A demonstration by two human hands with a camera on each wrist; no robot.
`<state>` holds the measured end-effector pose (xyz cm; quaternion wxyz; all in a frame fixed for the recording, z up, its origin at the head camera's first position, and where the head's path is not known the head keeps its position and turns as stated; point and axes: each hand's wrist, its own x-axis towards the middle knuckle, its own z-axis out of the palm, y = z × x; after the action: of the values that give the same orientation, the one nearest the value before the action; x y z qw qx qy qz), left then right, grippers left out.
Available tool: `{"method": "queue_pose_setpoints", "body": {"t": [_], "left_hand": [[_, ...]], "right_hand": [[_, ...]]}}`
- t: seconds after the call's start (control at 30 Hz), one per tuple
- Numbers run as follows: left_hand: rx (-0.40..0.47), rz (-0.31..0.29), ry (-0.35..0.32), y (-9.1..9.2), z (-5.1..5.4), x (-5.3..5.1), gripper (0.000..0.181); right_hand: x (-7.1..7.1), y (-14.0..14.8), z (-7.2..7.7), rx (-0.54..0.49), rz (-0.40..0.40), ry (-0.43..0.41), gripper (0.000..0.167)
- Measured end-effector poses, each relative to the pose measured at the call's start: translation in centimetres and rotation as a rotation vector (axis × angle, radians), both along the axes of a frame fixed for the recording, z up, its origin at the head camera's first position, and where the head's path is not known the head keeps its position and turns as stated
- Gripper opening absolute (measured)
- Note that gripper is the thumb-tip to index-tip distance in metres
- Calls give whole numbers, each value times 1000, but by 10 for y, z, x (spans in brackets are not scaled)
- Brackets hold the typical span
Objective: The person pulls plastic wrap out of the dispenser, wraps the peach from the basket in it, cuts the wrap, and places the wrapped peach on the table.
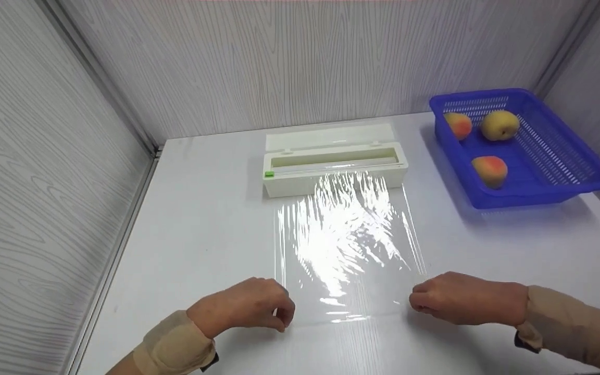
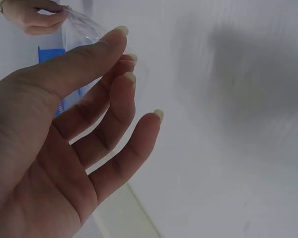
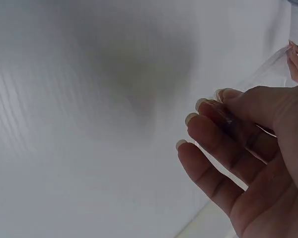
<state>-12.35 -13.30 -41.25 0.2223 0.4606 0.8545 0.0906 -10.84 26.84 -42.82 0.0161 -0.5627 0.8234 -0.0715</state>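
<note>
There are two hands, one sheet of clear plastic wrap [image 1: 341,255], one long box [image 1: 300,187], one basket [image 1: 555,195] and three round fruits. The wrap is thin, shiny and wrinkly, and it lies between the hands and the box. At its 8 o'clock, the left hand [image 1: 250,304] pinches a corner with thumb and pointer finger. At its 4 o'clock, the right hand [image 1: 461,299] pinches the other corner the same way. On both hands, the other fingers are bent and a bit apart. The box sits at 12 o'clock, smooth and white, with its lid [image 1: 331,136] tipped back and one green bit [image 1: 269,175] on it. At 2 o'clock is the blue plastic basket, full of little holes. Inside it are a yellow fruit [image 1: 500,125] and two yellow-and-red fruits [image 1: 490,171]. The table [image 1: 201,224] is white.
</note>
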Motion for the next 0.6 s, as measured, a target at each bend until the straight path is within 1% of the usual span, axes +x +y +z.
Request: {"method": "queue_pose_setpoints", "body": {"t": [0.07, 0.13, 0.23, 0.27, 0.37, 0.53, 0.6], "left_hand": [[0, -3, 25, 1, -9, 1, 9], [12, -4, 37, 1, -17, 1, 7], [33, -1, 30, 1, -24, 1, 7], [38, 4, 23, 1, -26, 1, 7], [38, 17, -3, 2, -30, 1, 7], [-7, 43, -34, 4, -32, 2, 13], [-23, 54, -40, 5, -33, 2, 17]], "right_hand": [[0, 1, -8, 6, 1, 23, 26], [-1, 2, -15, -1, 6, 32, 26], [-2, 3, -23, -11, 2, 11, 24], [-2, 4, -25, -10, 0, 5, 24], [-2, 3, -28, 33, -26, -62, 20], [-1, 1, -25, 97, -57, -158, 15], [-1, 0, -23, 107, -62, -170, 14]]}}
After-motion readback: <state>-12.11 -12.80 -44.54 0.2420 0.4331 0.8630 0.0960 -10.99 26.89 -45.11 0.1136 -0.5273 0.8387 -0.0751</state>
